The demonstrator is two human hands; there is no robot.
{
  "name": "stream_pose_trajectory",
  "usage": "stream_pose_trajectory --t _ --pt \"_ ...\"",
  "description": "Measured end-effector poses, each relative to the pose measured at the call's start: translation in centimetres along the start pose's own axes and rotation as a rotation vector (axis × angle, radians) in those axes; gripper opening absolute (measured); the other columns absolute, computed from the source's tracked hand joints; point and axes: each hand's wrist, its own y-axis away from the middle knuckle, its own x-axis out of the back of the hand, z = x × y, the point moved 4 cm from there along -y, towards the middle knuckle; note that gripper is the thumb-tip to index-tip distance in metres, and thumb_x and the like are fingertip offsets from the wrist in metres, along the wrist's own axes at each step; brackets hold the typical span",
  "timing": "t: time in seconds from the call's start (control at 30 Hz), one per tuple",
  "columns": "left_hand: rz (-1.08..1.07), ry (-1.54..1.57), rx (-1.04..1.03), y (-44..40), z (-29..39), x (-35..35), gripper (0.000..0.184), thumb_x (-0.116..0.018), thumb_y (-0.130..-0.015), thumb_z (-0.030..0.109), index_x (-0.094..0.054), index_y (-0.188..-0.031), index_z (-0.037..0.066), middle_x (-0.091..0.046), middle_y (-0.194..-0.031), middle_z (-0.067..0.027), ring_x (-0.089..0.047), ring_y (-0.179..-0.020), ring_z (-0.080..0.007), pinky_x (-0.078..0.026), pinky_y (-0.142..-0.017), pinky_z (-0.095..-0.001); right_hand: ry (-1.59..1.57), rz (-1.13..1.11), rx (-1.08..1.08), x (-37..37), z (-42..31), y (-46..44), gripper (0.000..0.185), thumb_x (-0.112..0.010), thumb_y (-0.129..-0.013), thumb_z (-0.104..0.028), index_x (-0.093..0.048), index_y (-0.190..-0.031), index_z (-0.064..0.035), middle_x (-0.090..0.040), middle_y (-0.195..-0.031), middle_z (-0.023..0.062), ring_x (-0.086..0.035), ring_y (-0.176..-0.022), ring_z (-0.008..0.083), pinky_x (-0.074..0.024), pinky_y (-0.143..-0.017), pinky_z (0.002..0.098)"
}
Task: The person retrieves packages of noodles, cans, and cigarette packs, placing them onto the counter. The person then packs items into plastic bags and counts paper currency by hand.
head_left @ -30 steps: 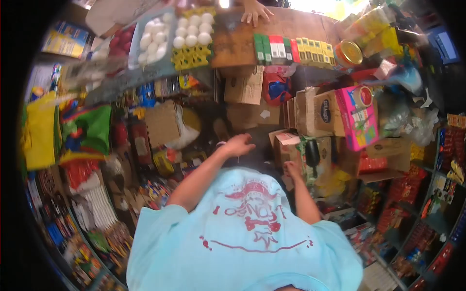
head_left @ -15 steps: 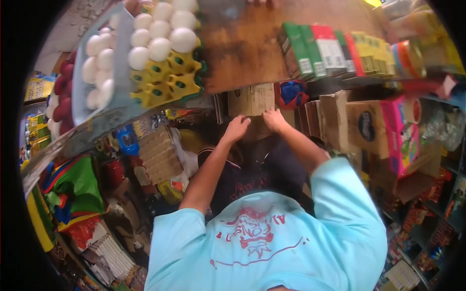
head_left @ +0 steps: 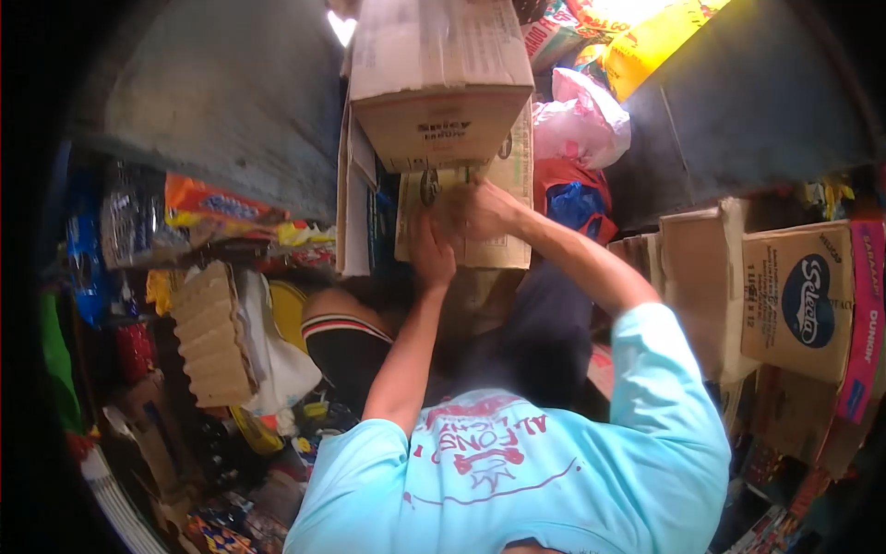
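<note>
A yellowish cardboard carton (head_left: 510,251) with dark oval prints stands in front of me. On top of it sits a larger brown box (head_left: 443,120) with "Spicy" printed on its end. My left hand (head_left: 430,247) is against the front of the lower carton, fingers stretched upward. Close beside it, my right hand (head_left: 487,210) is closed with the fingers curled in. Blur between the two hands hides whatever the right fingers may hold.
Flattened cardboard (head_left: 355,198) stands left of the cartons. A red bag with blue plastic (head_left: 574,205) and a white-pink plastic bag (head_left: 581,125) lie to the right. A Selecta box (head_left: 798,300) is further right; egg trays (head_left: 214,337) lean at left.
My view has tipped down below the counter, so the eggs and packets on it are out of sight. Both hands have come closer together on the lower carton, the right one now curled.
</note>
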Motion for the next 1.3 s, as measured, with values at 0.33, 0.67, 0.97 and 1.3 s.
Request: stream_pose_trajectory --t 0.33,0.67,0.97,1.3 --pt "0.04 -0.402 0.016 -0.1 0.1 -0.9 0.046 -0.06 -0.09 0.009 -0.06 -0.135 0.003 -0.049 -0.151 -0.0237 -0.049 -0.137 -0.0455 -0.043 -0.114 -0.0514 -0.165 -0.257 -0.148 9.1 1.3 1.9 0.029 -0.063 -0.083 -0.032 -0.073 -0.07 -0.0096 -0.066 -0.067 0.0173 -0.066 -0.066 0.0385 -0.0522 -0.064 0.0491" --pt "0.085 -0.475 -0.002 -0.5 0.9 -1.5 0.033 -0.064 -0.091 0.015 -0.069 -0.123 0.01 -0.05 -0.148 -0.0204 -0.05 -0.135 -0.0435 -0.045 -0.111 -0.0514 -0.108 -0.293 -0.135 10.4 1.4 4.1 0.031 -0.065 -0.085 -0.037 -0.069 -0.07 -0.0097 -0.067 -0.068 0.0161 -0.068 -0.07 0.0377 -0.051 -0.067 0.0511" --pt "-0.437 -0.316 -0.237 -4.0 2.2 -9.0 0.02 -0.067 -0.087 0.018 -0.074 -0.103 0.009 -0.064 -0.113 -0.0149 -0.058 -0.119 -0.0345 -0.035 -0.108 -0.0599 -0.108 -0.352 -0.146 8.4 2.3 3.4 0.019 -0.066 -0.08 -0.025 -0.069 -0.08 -0.007 -0.067 -0.073 0.0199 -0.067 -0.076 0.0415 -0.0514 -0.074 0.0518" --pt "-0.483 -0.241 -0.27 -4.9 6.3 -3.6 0.03 -0.076 -0.085 0.028 -0.07 -0.102 0.005 -0.062 -0.107 -0.0138 -0.059 -0.112 -0.0354 -0.046 -0.098 -0.0489 -0.23 -0.228 -0.243 10.0 4.4 3.2 0.012 -0.058 -0.087 -0.013 -0.067 -0.09 -0.0056 -0.067 -0.078 0.0213 -0.066 -0.079 0.0434 -0.0513 -0.074 0.0535"
